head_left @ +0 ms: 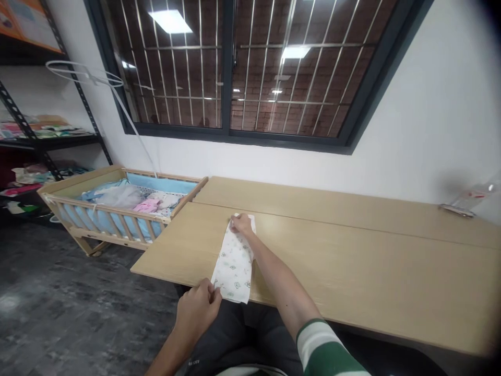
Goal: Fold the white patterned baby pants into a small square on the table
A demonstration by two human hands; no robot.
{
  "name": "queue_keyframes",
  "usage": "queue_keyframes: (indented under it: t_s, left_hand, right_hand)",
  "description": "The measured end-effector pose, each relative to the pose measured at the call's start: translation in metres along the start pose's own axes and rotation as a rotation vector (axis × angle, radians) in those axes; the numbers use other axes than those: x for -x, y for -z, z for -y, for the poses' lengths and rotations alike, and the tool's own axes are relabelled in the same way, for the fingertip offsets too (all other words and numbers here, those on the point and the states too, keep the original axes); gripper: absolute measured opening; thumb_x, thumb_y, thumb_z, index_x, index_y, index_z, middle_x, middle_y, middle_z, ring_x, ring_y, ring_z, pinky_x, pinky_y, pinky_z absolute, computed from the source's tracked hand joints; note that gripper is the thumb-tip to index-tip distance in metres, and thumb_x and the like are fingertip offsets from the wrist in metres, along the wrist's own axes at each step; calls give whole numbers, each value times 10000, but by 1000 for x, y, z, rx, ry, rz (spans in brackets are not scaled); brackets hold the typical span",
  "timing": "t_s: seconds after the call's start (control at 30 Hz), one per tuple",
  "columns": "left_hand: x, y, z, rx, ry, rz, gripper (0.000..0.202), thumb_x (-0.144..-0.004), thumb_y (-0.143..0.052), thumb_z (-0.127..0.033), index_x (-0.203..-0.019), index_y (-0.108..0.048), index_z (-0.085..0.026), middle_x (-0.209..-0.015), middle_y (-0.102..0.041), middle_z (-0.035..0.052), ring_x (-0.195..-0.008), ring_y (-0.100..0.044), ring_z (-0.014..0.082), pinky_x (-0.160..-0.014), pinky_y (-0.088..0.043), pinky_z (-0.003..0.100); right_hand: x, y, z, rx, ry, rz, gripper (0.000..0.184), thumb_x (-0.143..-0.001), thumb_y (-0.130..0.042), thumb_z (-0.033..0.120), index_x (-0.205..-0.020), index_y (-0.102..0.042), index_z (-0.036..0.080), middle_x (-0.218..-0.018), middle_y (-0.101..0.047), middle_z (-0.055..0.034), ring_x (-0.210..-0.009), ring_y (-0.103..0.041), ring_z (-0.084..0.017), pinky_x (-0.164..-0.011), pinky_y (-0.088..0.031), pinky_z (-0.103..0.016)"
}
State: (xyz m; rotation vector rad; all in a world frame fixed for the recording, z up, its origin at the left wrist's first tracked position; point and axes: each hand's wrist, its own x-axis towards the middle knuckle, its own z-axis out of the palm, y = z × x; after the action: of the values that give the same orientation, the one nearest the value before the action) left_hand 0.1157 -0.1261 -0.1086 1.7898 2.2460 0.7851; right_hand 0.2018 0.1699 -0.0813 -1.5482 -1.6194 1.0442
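Note:
A white cloth with small printed figures lies folded into a long strip on the wooden table. Its near end reaches the table's front edge and hangs slightly over it. My left hand pinches the near left corner of the cloth at that edge. At the far end, my right hand has its fingers closed on the cloth's top left corner, and my right forearm passes along the cloth's right side. What lies under the fingertips is partly hidden.
Left of the table stands a wooden crib with blue lining, a pink cloth and white netting inside. A white hoop stand rises over it. Shelves with folded fabrics are at far left. A clear plastic item sits at the table's right end.

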Motion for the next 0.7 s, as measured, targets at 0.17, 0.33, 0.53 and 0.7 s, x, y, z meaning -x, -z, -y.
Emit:
queue_keyframes:
  t_s: [0.17,0.33,0.53,0.7]
  left_hand:
    - [21,-8,-13,-138,-426,-305,268,-968,-482,-300,-1162,-611,-170,-1206,-680,142,-1112,-636,294,-922,-469,411]
    - [33,-36,-21,-282,-629,-290,522,-941,-516,-284,-1438,-476,-130,-1491,-529,157,-1372,-478,319,-1073,-415,427]
    - [45,-58,-12,-388,-552,-349,480,-915,-557,-339,-1316,-585,-76,-1335,-634,209,-1271,-555,377,-1074,-415,509]
    - [48,-63,-8,-404,-558,-352,440,-912,-549,-331,-1275,-623,-94,-1284,-667,194,-1213,-596,359,-1065,-431,515]
  right_hand:
    - [28,6,-3,39,153,77,39,-892,-597,193,-879,-629,175,-807,-728,-31,-674,-704,-139,-658,-530,-206]
    - [92,16,-8,101,535,355,281,-889,-694,292,-1154,-679,199,-1228,-713,-84,-1131,-671,-209,-997,-508,-325]
    - [175,35,-23,232,1055,796,463,-1039,-490,346,-1483,-511,217,-1536,-506,-92,-1484,-375,-210,-1226,-303,-371]
    - [182,43,-42,407,928,863,522,-1082,-364,392,-1583,-339,249,-1635,-333,-60,-1539,-239,-178,-1268,-174,-370]
